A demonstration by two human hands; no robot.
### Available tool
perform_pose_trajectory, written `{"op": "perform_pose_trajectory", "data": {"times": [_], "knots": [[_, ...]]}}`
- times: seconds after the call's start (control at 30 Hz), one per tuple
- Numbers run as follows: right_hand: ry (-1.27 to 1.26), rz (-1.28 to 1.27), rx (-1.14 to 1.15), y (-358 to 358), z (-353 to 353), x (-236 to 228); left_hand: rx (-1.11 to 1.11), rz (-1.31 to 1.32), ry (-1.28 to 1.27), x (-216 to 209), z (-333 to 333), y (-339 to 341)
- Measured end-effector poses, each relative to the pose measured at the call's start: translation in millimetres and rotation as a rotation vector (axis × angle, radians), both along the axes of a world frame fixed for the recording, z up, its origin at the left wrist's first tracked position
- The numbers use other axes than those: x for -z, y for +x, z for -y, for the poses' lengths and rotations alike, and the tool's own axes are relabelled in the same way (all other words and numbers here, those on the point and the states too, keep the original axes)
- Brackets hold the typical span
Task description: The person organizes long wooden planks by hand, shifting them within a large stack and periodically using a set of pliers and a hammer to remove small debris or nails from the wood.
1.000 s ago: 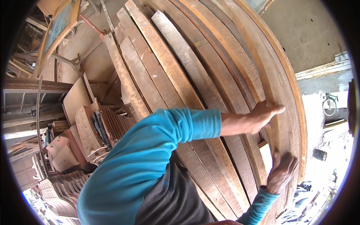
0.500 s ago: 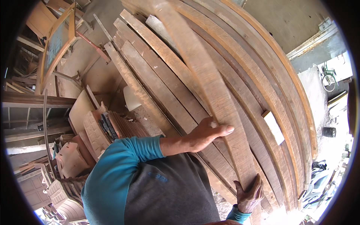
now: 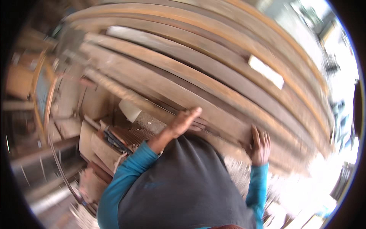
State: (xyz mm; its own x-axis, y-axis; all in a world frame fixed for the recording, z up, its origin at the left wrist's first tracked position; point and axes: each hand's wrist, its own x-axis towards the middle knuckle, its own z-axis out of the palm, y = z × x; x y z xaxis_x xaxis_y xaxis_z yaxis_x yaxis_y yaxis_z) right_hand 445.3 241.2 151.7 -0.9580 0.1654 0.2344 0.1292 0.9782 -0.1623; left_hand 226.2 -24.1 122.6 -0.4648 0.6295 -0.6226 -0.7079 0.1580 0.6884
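Long brown wooden planks (image 3: 225,63) lie side by side in front of me, smeared by motion. My left hand (image 3: 182,123) is closed at the near edge of one plank (image 3: 156,86), with the thumb on its upper side and the other fingers lower, partly hidden. Farther right along that same plank, my right hand (image 3: 260,147) lays its fingers over the top, its thumb down by the near edge. Both hands appear to grip this plank, which rests low among the others.
A pale rectangular piece (image 3: 266,71) lies on the planks beyond my right hand. At the left stand a wooden frame (image 3: 50,97), a thin curved strip (image 3: 61,171) and stacked panels (image 3: 101,150). Blurred objects stand in bright light at the far right.
The held plank has come down from its raised slant over the others and lies alongside them. My view has turned, so the planks run more crosswise. My right hand now sits higher in view.
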Motion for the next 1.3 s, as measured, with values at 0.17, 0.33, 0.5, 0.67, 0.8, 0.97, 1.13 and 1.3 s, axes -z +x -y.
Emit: {"op": "perform_pose_trajectory", "data": {"times": [0.17, 0.33, 0.5, 0.67, 0.8, 0.97, 1.13, 1.3], "knots": [[-0.077, 0.002, 0.007, 1.3, -0.8, 32.0, 0.335, -0.829, -0.411, 2.1, 35.6, -19.8], [-0.064, 0.002, 0.055, 8.9, -0.3, 32.3, 0.38, -1.17, -0.503, -4.9, 38.9, -38.5], [0.034, -0.064, 0.197, -11.9, 1.1, 22.4, 0.177, -1.285, -0.47, 12.6, 28.2, -51.5], [-0.077, 0.002, 0.231, -4.4, -4.7, 41.9, 0.196, -1.23, -0.508, 19.4, 27.9, -59.3], [-0.078, -0.065, 0.257, 3.9, 1.6, 52.1, 0.173, -1.497, -0.427, 31.8, 33.4, -60.5], [-0.059, -0.077, 0.275, -3.2, 8.2, 58.7, 0.103, -1.548, -0.406, 40.0, 32.5, -61.1], [-0.117, -0.083, 0.343, -5.5, 13.2, 56.9, 0.074, -1.518, -0.389, 43.5, 35.4, -64.3], [-0.142, -0.097, 0.368, -1.9, 16.8, 57.9, 0.104, -1.548, -0.265, 43.0, 35.2, -66.7]]}}
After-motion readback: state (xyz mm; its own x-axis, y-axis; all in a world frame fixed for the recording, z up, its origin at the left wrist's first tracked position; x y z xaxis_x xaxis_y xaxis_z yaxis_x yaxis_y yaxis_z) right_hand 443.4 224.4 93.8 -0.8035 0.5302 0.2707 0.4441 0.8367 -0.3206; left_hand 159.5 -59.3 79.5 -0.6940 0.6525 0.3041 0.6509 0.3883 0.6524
